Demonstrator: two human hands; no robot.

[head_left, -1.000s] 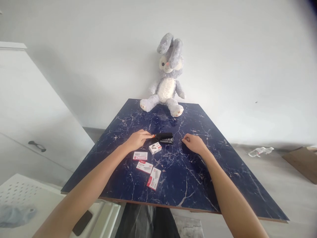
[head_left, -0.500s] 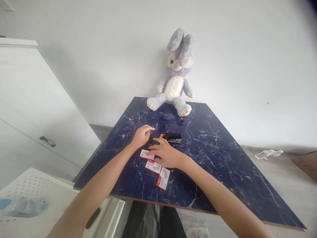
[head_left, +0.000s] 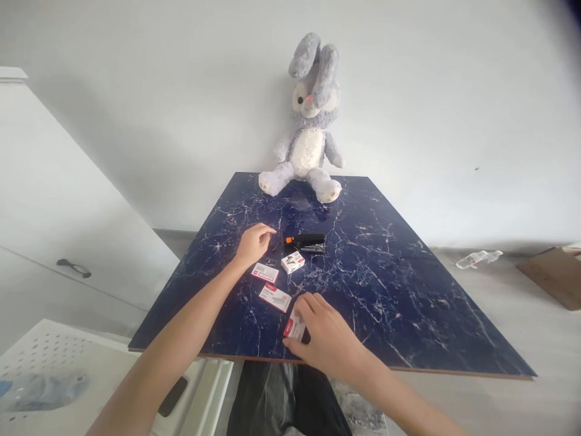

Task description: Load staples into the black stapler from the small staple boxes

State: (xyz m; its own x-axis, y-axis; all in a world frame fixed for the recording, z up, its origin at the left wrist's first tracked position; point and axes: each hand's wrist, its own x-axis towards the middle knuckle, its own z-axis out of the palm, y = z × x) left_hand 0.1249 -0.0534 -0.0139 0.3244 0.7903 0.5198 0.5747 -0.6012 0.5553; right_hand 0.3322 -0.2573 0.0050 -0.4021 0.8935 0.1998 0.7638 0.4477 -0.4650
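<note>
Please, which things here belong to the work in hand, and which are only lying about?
Likely in the work:
nearest flat box at the right hand
middle flat box
farthest flat box
small white box
black stapler

Likely just lying about:
plush rabbit
clear bottle
cardboard
dark phone-like object

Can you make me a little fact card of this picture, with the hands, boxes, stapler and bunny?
Left hand: left of the stapler, no object seen in it
Right hand: on the front box, partly covering it
Other boxes: small white box, barcode box, middle box
Stapler colours: black, orange at the left end
Bunny: fluffy grey-and-white toy, sitting at the far end
Table: dark blue with pale streaks
</note>
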